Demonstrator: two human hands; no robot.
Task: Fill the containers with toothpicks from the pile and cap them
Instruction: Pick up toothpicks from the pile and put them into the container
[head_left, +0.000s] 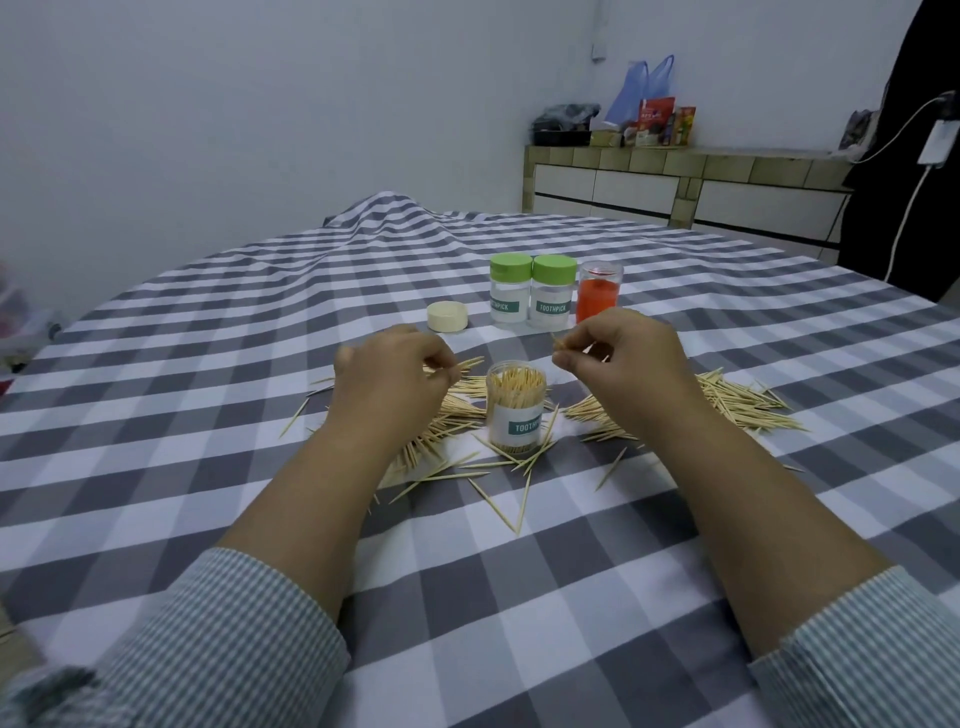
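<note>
Toothpick-pinching hands (395, 374) beside open container (516, 410) (full)

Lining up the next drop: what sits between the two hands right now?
In the head view, the open jar, packed with toothpicks, stands between the left hand and right hand.
</note>
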